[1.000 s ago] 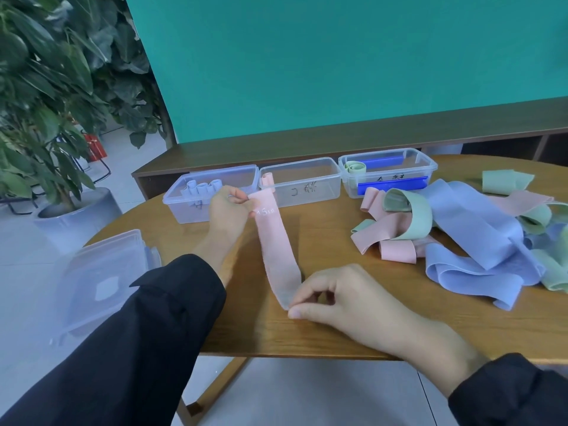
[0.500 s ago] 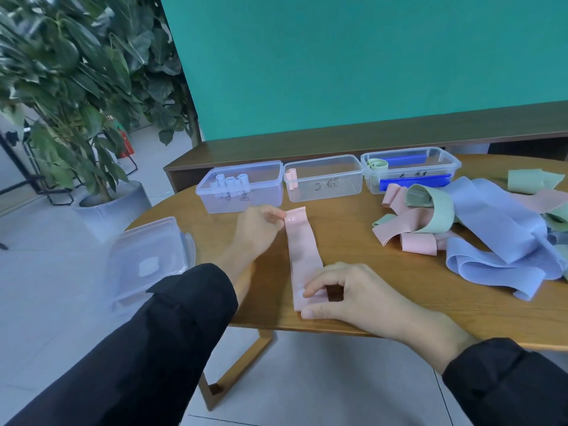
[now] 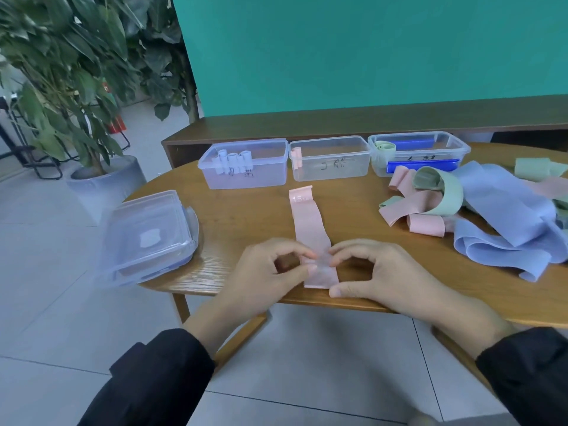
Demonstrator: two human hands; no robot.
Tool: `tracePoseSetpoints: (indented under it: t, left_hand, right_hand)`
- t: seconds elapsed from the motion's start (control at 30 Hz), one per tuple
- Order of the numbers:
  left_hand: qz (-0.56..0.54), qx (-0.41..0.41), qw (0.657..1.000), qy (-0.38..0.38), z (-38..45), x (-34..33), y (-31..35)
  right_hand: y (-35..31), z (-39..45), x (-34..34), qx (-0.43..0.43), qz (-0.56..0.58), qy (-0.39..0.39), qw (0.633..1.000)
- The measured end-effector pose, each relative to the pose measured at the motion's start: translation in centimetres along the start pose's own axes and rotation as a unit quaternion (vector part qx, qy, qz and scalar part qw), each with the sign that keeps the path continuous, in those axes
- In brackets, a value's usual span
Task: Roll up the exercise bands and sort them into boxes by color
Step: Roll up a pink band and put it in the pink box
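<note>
Three clear boxes [image 3: 330, 161] line the far side of the table [image 3: 246, 216], stacked lids [image 3: 144, 238] at left, loose bands [image 3: 479, 210] piled right. Between them a pink band [image 3: 310, 229] lies flat; the left hand [image 3: 267, 272] and right hand [image 3: 378, 272] pinch its near end with curled fingertips.

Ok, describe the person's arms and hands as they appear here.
Both arms wear long black sleeves ending at the wrists. The left hand and right hand are bare: no gloves, rings, watch or markings visible. Fingernails look short and unpainted.
</note>
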State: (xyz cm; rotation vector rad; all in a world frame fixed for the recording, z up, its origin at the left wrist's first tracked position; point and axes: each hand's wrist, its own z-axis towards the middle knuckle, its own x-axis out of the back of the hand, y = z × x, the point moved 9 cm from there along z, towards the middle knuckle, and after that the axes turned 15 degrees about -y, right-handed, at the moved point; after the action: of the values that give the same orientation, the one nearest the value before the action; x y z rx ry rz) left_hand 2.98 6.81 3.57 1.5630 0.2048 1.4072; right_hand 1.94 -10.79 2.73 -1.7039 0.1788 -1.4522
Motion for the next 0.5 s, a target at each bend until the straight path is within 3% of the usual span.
tracePoseSetpoints:
  t: [0.17,0.33,0.5]
  left_hand:
    - [0.137,0.056,0.989,0.013,0.3,-0.3,-1.6]
    - [0.161,0.082,0.983,-0.011,0.5,-1.0,-1.6]
    - [0.151,0.053,0.986,0.046,-0.1,-0.2,-1.5]
  right_hand:
    - [0.5,0.6,-0.9,-0.059,-0.082,-0.050,0.994]
    - [0.4,1.4,-2.0,-0.072,-0.150,-0.115,0.979]
    - [0.5,1.6,-2.5,-0.072,-0.194,-0.132,0.969]
